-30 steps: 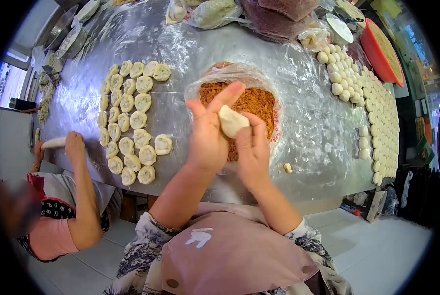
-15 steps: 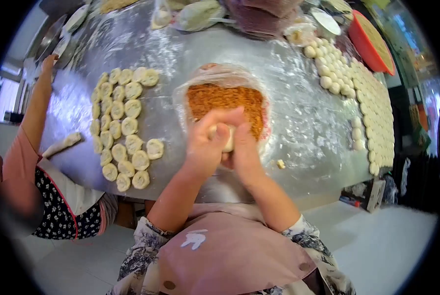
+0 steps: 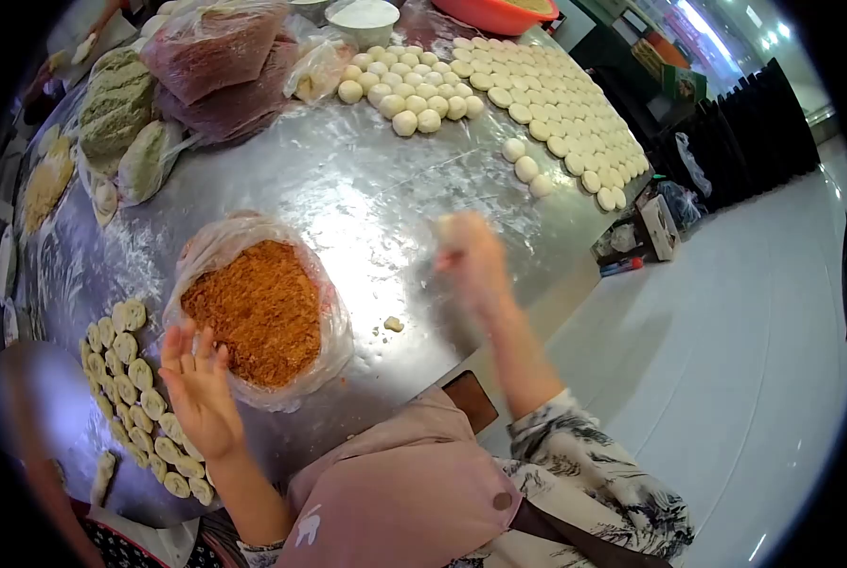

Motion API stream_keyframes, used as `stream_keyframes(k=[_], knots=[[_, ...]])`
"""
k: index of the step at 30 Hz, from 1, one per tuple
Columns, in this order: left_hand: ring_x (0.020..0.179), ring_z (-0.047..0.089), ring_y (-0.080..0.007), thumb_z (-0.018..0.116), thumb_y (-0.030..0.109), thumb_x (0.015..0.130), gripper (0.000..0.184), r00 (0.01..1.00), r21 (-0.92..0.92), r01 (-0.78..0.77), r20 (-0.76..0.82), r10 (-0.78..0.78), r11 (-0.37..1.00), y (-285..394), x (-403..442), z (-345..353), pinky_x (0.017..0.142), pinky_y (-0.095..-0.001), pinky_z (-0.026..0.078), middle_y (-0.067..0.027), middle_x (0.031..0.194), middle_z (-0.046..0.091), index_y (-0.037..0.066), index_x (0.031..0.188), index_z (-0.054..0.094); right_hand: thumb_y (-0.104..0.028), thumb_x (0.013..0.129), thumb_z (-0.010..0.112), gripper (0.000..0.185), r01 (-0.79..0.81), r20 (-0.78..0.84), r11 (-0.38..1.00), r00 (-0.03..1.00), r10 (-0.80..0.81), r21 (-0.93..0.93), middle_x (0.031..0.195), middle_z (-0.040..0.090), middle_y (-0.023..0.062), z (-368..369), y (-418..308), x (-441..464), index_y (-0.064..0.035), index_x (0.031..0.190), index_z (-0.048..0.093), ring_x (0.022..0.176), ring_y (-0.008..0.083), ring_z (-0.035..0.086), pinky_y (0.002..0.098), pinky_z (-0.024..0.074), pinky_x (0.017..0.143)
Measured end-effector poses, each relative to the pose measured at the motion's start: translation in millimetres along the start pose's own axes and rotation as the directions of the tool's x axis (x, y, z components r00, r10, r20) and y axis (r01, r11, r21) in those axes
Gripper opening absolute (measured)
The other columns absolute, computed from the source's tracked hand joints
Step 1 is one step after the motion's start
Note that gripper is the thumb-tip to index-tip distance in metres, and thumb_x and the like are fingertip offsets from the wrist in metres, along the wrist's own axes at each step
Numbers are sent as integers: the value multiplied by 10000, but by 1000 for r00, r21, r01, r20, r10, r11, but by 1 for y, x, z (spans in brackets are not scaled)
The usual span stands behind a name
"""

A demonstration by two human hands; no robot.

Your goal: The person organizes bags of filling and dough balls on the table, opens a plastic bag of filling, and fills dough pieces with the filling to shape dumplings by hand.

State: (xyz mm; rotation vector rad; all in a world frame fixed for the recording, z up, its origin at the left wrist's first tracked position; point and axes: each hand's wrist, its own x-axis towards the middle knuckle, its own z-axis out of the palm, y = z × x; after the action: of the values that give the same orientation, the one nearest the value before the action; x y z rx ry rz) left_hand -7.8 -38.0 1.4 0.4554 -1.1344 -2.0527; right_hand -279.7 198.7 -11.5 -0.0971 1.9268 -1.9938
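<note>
My left hand [image 3: 199, 390] is open, fingers spread, at the lower left edge of a clear plastic bag [image 3: 332, 355] filled with crumbly orange-brown filling [image 3: 258, 308]. To the right of the bag, above the steel table [image 3: 385, 256], my right hand [image 3: 480, 270] is closed and smeared by motion. A pale dough ball [image 3: 452, 227] shows blurred at its fingertips. Left of the bag lie rows of flattened dough pieces [image 3: 141, 374]. A small dough scrap [image 3: 393, 324] rests between the bag and my right hand.
Round dough balls [image 3: 428, 120] and rows of flattened rounds [image 3: 546, 104] cover the far right of the table. Three balls [image 3: 527, 170] lie nearer. Bagged reddish dough [image 3: 215, 57], a white bowl [image 3: 363, 19] and a red basin [image 3: 499, 17] stand behind. A co-worker's arm [image 3: 35, 454] is at left.
My hands have parted from around the dough ball. The right has swung right with the ball; the left has opened beside the bag. My view has turned to the right.
</note>
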Motion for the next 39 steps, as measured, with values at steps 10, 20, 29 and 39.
stream_keyframes(k=[10, 20, 29, 39], knots=[[1149, 516, -222, 371, 312, 1039, 395, 988, 94, 149, 24, -151, 984, -9, -11, 17, 951, -351, 425, -102, 1280, 509, 53, 1326, 448, -367, 824, 692, 495, -63, -128, 227, 949, -287, -972, 1037, 592, 291, -198, -9, 101, 37, 1079, 563, 1052, 419, 550, 456, 461, 883], [1116, 545, -198, 395, 318, 1034, 374, 971, 91, 232, 26, -236, 968, -8, -21, 15, 928, -334, 436, -90, 1215, 547, 45, 1275, 479, -439, 823, 707, 600, -83, -102, 144, 987, -123, -986, 1117, 572, 296, -201, -5, 131, 74, 1070, 519, 1071, 433, 547, 464, 460, 887], [1112, 549, -202, 407, 310, 1029, 378, 972, 73, 232, 5, -233, 970, 1, -24, 13, 928, -330, 442, -96, 1208, 547, 35, 1282, 467, -434, 813, 714, 590, -52, -67, 121, 990, -121, -991, 1100, 601, 264, -199, -10, 133, 63, 1075, 534, 1069, 413, 558, 464, 449, 895], [1111, 536, -193, 457, 292, 1015, 398, 982, 269, 140, -160, -99, 953, 16, -43, -16, 930, -320, 438, -98, 1210, 536, 16, 1302, 451, -364, 797, 729, 823, 8, -42, 86, 827, -560, -996, 1364, 438, 290, -179, 5, 85, 59, 1386, 341, 1136, 383, 545, 425, 447, 951]])
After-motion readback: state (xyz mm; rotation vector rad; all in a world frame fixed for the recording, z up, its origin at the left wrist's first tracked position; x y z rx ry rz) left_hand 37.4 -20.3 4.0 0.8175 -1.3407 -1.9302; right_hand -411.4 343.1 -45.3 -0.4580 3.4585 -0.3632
